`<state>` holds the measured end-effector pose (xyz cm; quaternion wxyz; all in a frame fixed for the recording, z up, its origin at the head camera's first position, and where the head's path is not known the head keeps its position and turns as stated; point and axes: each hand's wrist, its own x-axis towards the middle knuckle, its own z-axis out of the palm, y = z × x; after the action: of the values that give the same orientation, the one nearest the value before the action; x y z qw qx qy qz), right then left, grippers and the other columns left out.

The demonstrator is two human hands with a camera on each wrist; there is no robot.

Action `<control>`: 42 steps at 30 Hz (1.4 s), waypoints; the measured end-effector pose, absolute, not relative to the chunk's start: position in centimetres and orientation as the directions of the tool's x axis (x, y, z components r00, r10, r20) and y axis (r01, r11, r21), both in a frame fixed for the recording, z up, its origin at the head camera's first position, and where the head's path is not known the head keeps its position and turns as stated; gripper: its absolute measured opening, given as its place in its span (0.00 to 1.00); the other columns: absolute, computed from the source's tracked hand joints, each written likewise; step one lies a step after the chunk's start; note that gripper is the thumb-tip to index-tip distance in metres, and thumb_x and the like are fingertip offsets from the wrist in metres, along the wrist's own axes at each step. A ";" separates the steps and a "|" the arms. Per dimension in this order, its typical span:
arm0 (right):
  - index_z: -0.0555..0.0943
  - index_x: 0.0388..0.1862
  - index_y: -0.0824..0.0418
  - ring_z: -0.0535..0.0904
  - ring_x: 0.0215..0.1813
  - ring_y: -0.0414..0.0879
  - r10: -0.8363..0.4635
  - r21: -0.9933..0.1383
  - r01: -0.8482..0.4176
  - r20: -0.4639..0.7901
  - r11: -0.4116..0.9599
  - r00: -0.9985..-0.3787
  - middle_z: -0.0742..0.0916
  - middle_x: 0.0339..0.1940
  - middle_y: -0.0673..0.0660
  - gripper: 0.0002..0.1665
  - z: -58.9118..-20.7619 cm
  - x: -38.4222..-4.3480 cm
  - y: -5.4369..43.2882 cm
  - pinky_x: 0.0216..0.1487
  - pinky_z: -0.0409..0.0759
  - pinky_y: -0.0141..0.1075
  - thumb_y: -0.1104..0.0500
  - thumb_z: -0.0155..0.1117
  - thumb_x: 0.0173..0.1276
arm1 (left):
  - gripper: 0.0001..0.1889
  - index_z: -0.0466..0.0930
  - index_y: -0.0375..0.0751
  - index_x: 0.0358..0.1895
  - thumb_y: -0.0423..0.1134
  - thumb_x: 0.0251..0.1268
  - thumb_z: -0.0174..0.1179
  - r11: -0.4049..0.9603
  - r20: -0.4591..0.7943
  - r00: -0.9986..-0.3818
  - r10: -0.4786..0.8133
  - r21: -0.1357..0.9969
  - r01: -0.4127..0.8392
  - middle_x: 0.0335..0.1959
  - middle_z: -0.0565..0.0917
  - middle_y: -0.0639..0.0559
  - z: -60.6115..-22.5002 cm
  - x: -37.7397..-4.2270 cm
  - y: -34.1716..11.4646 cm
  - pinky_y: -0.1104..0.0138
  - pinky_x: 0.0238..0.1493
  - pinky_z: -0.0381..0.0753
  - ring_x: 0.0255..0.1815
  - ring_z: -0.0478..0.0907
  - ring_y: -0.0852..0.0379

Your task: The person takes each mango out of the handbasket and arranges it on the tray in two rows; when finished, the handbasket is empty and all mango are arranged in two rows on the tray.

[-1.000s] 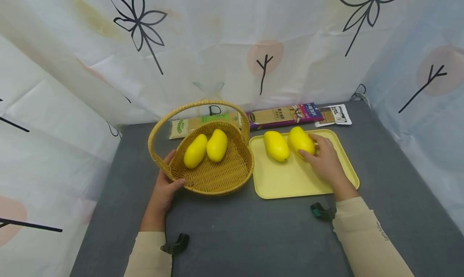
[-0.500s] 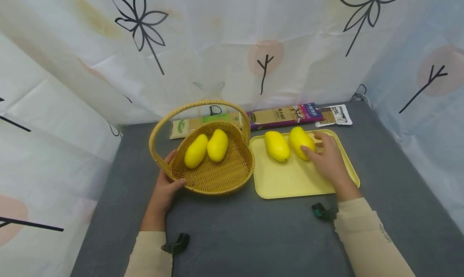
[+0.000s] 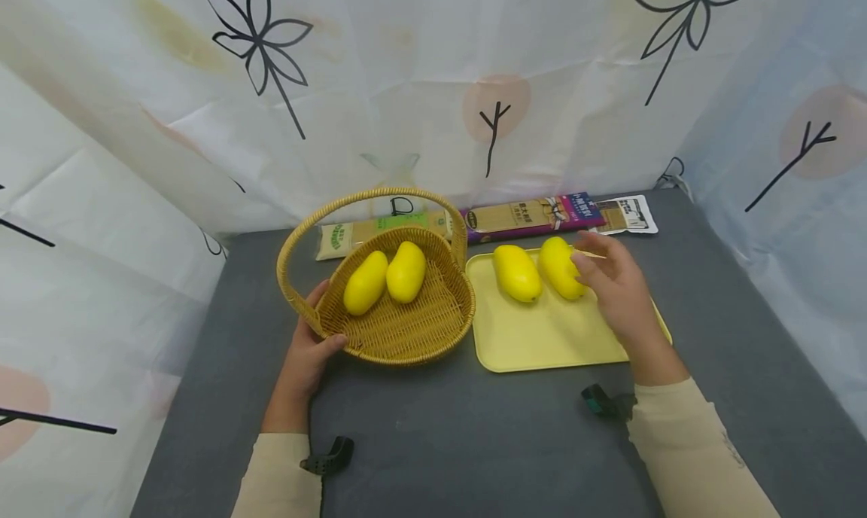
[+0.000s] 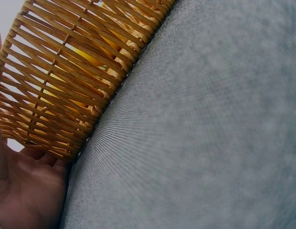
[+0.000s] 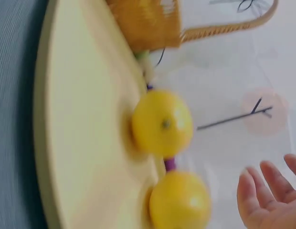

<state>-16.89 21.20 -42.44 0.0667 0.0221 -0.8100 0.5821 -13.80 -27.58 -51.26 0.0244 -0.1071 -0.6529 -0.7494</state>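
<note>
In the head view my left hand (image 3: pixel 306 364) grips the left side of a wicker basket (image 3: pixel 420 336), thumb over the rim. The left wrist view shows the basket's woven wall (image 4: pixel 71 62) against my palm (image 4: pixel 33 191). Two yellow mangoes lie inside, a left one (image 3: pixel 366 283) and a right one (image 3: pixel 406 272). A pale yellow tray (image 3: pixel 521 345) bears two more, a left mango (image 3: pixel 517 273) and a right mango (image 3: pixel 559 266). My right hand (image 3: pixel 622 296) is beside the right mango, fingers apart and holding nothing; the right wrist view shows it raised off the fruit.
Behind the basket lies a green-and-beige noodle packet (image 3: pixel 339 239). A purple pasta packet (image 3: pixel 528 217) and a small clear-and-white packet (image 3: pixel 626 215) lie behind the tray. A patterned curtain (image 3: pixel 406 89) borders the grey table (image 3: pixel 440 443).
My right hand has let go of the right mango and drawn up and to the right, away from it. The mango stays on the tray. The left hand and basket have not moved.
</note>
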 end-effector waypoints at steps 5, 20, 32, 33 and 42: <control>0.68 0.82 0.61 0.76 0.68 0.58 -0.069 -0.988 -0.157 0.156 0.007 -0.985 0.75 0.73 0.66 0.30 -41.5 -16.1 20.1 0.60 0.80 0.34 0.47 0.48 0.92 | 0.50 0.54 0.48 0.89 0.19 0.70 0.68 -0.149 0.192 -0.976 0.105 0.973 0.176 0.86 0.59 0.41 -51.2 -13.8 -27.6 0.64 0.72 0.69 0.78 0.66 0.48; 0.72 0.81 0.57 0.75 0.69 0.68 -0.389 -0.949 -0.174 0.269 -0.262 -0.881 0.76 0.72 0.74 0.33 -42.1 -14.8 14.6 0.64 0.80 0.50 0.41 0.38 0.92 | 0.50 0.54 0.48 0.90 0.19 0.70 0.68 -0.149 0.188 -0.977 0.105 0.974 0.172 0.86 0.59 0.41 -51.3 -13.8 -27.6 0.63 0.72 0.70 0.78 0.66 0.48; 0.57 0.86 0.71 0.67 0.76 0.73 -0.565 -0.978 -0.113 0.194 -0.176 -0.802 0.70 0.77 0.72 0.55 -42.0 -15.3 9.6 0.70 0.73 0.63 0.27 0.48 0.84 | 0.50 0.54 0.48 0.90 0.19 0.70 0.68 -0.145 0.200 -0.974 0.110 0.972 0.183 0.86 0.60 0.41 -51.4 -13.9 -27.7 0.63 0.71 0.71 0.77 0.67 0.48; 0.57 0.86 0.70 0.67 0.77 0.72 -0.568 -0.979 -0.105 0.188 -0.176 -0.801 0.70 0.77 0.72 0.56 -42.0 -15.5 9.2 0.70 0.73 0.63 0.26 0.48 0.84 | 0.50 0.54 0.48 0.89 0.19 0.70 0.68 -0.146 0.201 -0.973 0.111 0.972 0.184 0.85 0.60 0.41 -51.4 -13.9 -27.7 0.63 0.71 0.71 0.77 0.67 0.48; 0.57 0.87 0.66 0.70 0.77 0.63 -0.543 -0.991 -0.020 0.090 -0.132 -0.835 0.69 0.79 0.72 0.49 -42.1 -16.9 5.9 0.71 0.73 0.61 0.36 0.59 0.84 | 0.50 0.54 0.48 0.90 0.24 0.71 0.71 -0.152 0.201 -0.972 0.118 0.971 0.183 0.86 0.59 0.41 -51.5 -13.9 -27.7 0.64 0.71 0.71 0.78 0.66 0.48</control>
<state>-16.91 5.89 -42.06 -0.1820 0.2226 -0.6330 0.7188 -13.90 -27.68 -51.46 0.0214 -0.1156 -0.6507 -0.7502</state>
